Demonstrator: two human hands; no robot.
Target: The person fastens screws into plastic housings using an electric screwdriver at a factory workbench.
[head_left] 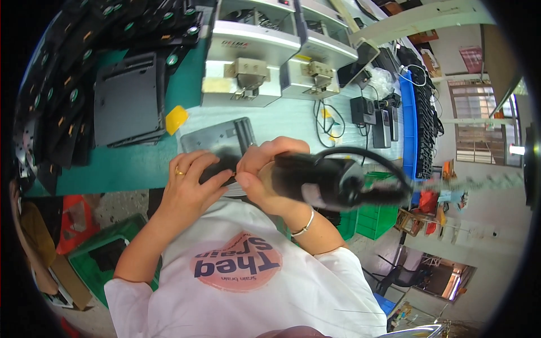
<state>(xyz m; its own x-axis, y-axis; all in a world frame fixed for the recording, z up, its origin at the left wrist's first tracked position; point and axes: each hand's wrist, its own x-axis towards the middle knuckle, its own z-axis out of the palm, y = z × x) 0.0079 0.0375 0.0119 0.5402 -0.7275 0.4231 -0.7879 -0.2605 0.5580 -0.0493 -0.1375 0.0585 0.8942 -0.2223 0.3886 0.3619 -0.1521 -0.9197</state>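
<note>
Fingers [284,145] of the right hand [262,172] are wrapped round a black electric screwdriver [332,180]; the left hand [189,183] is half-spread over a dark panel [205,138] near the bench [135,169] edge, anything pinched can't be told. Panel is best kept braced, screwdriver square to it. Screwdriver's long axis runs left-right in view, corded end right, tip hidden.

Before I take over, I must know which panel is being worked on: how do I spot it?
Start at the two white machines. On the person's side of the left one lies a grey panel, partly covered by the left hand. Unlike the dark panels heaped further left, it lies by itself.
</note>
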